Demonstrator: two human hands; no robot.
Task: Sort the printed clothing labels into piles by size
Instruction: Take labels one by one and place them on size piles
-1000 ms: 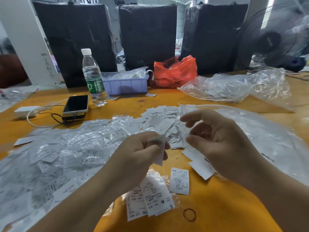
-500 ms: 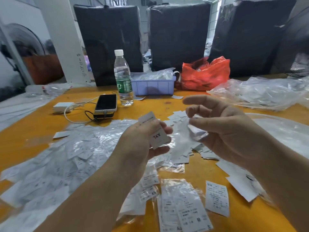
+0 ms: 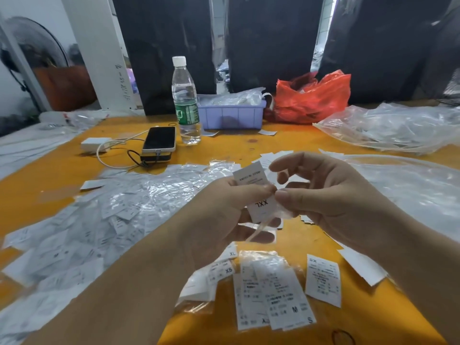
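1. The left hand (image 3: pixel 224 215) holds an XXL label (image 3: pixel 258 195) upright in front of the chest, its thumb and fingers (image 3: pixel 267 189) pinched on the label's middle; the print reads upside down from this view.
2. The right hand (image 3: pixel 331 195) meets it from the other side — thumb and forefinger closed on a scrap of clear plastic sleeve (image 3: pixel 283 211) at the label's edge, the other fingers spread apart above. My guess is that the sleeve is being stripped off so the label can go to its pile.
3. Sorted so far is little: on the orange counter (image 3: pixel 37 175) just below the hands lie a few small groups — one with an M label (image 3: pixel 286 302) on top and an S beside it, a single XS label (image 3: pixel 323 280) to their right, and a stack (image 3: pixel 219 272) showing XL and XS print to their left. Whether these are finished piles or only starts I cannot tell.
4. Left to do is most of it: a wide unsorted heap (image 3: pixel 99 220) of bagged labels covers the counter on the left, and more loose labels lie behind the hands.
5. A large clear bag (image 3: pixel 410 190) spreads at the right; its contents are not readable.
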